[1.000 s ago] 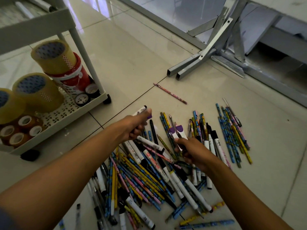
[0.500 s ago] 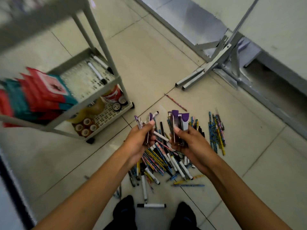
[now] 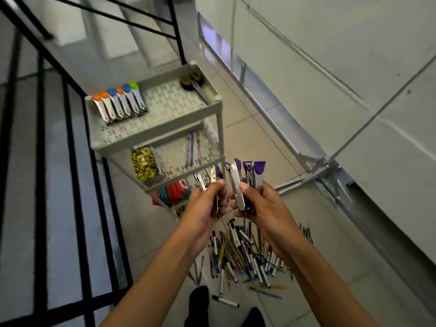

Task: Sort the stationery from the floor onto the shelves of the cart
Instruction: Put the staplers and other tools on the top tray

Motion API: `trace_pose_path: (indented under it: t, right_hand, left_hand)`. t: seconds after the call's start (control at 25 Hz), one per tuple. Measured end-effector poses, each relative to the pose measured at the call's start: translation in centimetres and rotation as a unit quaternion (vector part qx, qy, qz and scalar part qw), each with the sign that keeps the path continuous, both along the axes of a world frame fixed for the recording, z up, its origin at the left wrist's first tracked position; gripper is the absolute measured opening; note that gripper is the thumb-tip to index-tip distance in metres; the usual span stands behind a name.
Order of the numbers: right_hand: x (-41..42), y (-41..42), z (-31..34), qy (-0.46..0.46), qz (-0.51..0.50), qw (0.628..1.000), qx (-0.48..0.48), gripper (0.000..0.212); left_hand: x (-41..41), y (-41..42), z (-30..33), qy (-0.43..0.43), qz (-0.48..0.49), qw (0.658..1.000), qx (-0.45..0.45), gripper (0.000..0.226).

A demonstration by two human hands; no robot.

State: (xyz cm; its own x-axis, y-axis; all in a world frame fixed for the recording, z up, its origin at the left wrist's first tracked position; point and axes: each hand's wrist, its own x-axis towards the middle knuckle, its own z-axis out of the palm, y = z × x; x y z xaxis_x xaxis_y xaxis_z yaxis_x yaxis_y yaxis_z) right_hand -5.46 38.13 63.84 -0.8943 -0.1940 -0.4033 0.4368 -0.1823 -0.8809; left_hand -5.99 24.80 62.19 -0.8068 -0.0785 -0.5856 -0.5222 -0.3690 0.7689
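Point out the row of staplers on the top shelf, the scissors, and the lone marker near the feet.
row of staplers (image 3: 119, 105): head view, middle stapler's metal body.
scissors (image 3: 199, 88): head view, blades.
lone marker (image 3: 227, 302): head view, white barrel.

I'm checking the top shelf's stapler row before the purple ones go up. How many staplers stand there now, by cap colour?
Row of staplers on the cart's top shelf, by cap colour:
Orange: 3
Blue: 2
Green: 1
Total: 6
The purple-capped staplers, in the left hand and the right hand, are not counted.
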Motion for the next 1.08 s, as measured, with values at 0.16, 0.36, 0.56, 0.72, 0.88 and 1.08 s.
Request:
trace_pose_path:
  t: [0.16,0.36,0.56,0.72,0.88,1.08]
  right_hand:
    - [-0.7,-2.6,5.5,0.042,0.029,0.999,-0.007,0.018]
    - [-2.3,-6.1,8.7,0.040,0.045,0.997,0.040,0.019]
    - [-6.4,-10.7,9.1,0.060,0.045,0.994,0.085,0.016]
    - [-12.9,-15.7,7.1,0.098,0.054,0.976,0.188,0.016]
    - [-19.5,-20.2,4.8,0.131,0.046,0.928,0.345,0.021]
    - [-24.6,-23.5,1.7,0.115,0.078,0.892,0.431,0.017]
  left_hand:
    - [-0.5,-1.5,6.1,0.028,0.047,0.998,0.012,0.012]
    - [-0.6,-5.8,9.3,0.036,0.104,0.994,-0.017,0.006]
    - [-2.8,-13.1,9.0,0.030,0.136,0.987,-0.083,0.022]
    - [-8.1,-19.8,8.4,0.043,0.152,0.969,-0.192,0.024]
    - [-12.8,-25.3,6.5,0.041,0.159,0.946,-0.279,0.027]
    - [-15.3,-28.4,3.5,0.004,0.174,0.909,-0.378,0.036]
